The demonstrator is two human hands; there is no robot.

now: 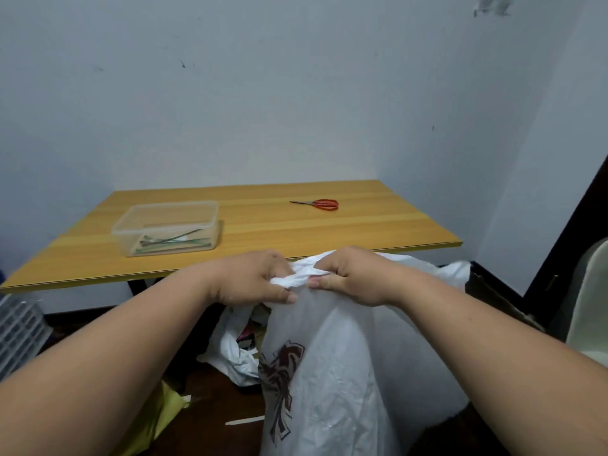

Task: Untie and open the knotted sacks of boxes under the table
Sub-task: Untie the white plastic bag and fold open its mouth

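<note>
A large white plastic sack [345, 373] with a dark brown print stands in front of the wooden table [263, 225], its top twisted into a knot [301, 279]. My left hand [253, 279] grips the knot's left end with curled fingers. My right hand [348, 278] pinches the twisted plastic on the right side, close to the left hand. A second white sack [230, 350] lies open on the floor behind, under the table edge, with box corners showing inside.
On the table sit a clear plastic container [167, 228] holding green sticks and red-handled scissors [317, 204]. A yellow bag [158, 419] lies on the dark floor at lower left. A cardboard box [493, 297] and a pale chair [589, 311] stand at right.
</note>
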